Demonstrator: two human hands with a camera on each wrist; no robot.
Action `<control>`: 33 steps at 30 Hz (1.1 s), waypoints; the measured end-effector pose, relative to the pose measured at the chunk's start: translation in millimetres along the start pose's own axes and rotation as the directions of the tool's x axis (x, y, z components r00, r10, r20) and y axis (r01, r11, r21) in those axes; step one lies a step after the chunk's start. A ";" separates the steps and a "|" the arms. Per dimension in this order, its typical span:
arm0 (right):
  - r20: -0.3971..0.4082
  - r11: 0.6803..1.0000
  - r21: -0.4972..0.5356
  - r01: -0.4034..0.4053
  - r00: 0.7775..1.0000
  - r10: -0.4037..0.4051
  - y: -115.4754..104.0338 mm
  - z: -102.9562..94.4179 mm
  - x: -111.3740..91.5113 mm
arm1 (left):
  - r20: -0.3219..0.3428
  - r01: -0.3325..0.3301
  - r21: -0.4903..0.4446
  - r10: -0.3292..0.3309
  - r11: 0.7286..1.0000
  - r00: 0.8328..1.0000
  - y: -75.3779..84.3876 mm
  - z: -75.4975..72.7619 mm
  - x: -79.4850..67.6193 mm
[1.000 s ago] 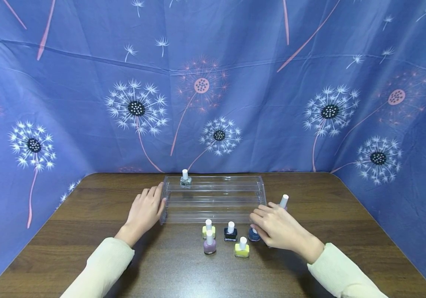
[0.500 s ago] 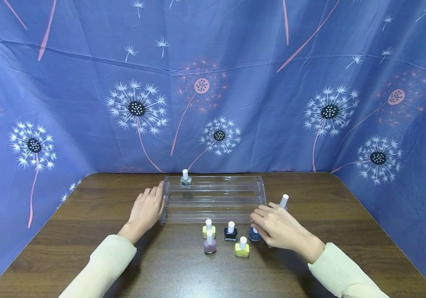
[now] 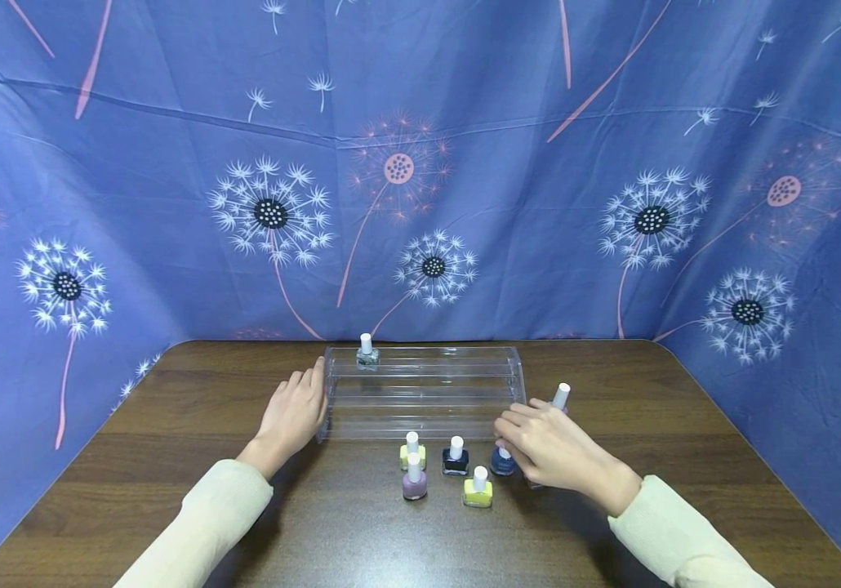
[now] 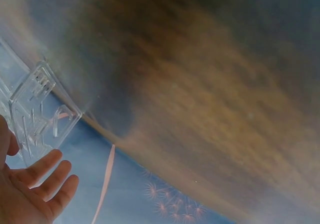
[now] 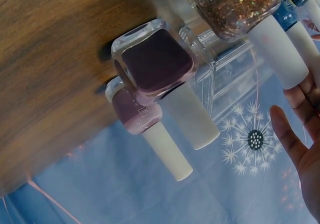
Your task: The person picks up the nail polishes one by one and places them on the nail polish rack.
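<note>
A clear stepped acrylic rack (image 3: 420,402) stands near the table's back edge. Against its left side rests my left hand (image 3: 294,415); in the left wrist view its fingers (image 4: 56,180) are extended beside the clear end panel (image 4: 42,111). My right hand (image 3: 553,445) is by the rack's front right corner, above several nail polish bottles that it partly hides. In the right wrist view, its thumb and fingers are apart near the white cap of a glitter nail polish (image 5: 235,6); contact is unclear. A silvery nail polish (image 3: 367,358) sits on the top step.
In front of the rack stand yellow (image 3: 477,492), pale yellow (image 3: 406,459), mauve (image 3: 414,487), black (image 3: 455,463) and blue (image 3: 502,464) nail polishes. Dark purple (image 5: 157,59) and lighter purple (image 5: 135,109) bottles stand to the right. A blue dandelion-print cloth (image 3: 509,204) hangs behind the table.
My left wrist and sleeve have shifted slightly right and forward, the hand staying at the rack's side. The right hand, rack and bottles look practically unmoved.
</note>
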State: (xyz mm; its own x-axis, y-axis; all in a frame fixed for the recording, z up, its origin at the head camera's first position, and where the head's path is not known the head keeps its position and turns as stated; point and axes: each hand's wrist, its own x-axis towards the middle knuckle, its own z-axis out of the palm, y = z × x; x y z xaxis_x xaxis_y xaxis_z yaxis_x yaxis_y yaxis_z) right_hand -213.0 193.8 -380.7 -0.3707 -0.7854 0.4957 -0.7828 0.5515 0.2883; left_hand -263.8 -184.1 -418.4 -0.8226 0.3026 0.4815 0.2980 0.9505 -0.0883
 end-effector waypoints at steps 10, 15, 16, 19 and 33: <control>-0.013 1.000 0.000 0.021 1.000 -0.021 3.8 -4.5 5.5 | 0.014 -0.002 0.012 0.002 1.000 1.000 0.7 1.9 -0.6; -0.017 0.999 -0.004 0.034 0.999 -0.034 5.8 -7.8 9.3 | 0.004 -0.019 0.027 0.019 0.999 1.000 0.9 3.8 -1.2; -0.018 0.999 -0.005 0.036 0.999 -0.036 6.2 -8.5 10.0 | 0.001 -0.022 0.029 0.022 0.999 1.000 1.0 4.0 -1.3; -0.021 0.999 -0.003 0.041 0.999 -0.041 7.3 -10.7 12.2 | 0.001 -0.026 0.037 0.026 0.999 1.000 0.8 4.8 -1.6; -0.032 0.999 -0.006 0.045 0.998 -0.045 16.0 -23.5 29.0 | 0.028 -0.020 0.029 0.019 0.999 0.999 1.2 2.3 -2.4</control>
State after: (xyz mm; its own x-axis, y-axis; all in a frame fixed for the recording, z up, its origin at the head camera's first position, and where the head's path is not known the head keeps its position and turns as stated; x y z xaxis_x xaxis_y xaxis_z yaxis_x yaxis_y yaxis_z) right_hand -224.5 186.5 -342.5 -0.3189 -0.7997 0.5086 -0.7954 0.5177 0.3152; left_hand -262.6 -183.6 -421.7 -0.8300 0.3222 0.4553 0.2997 0.9461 -0.1231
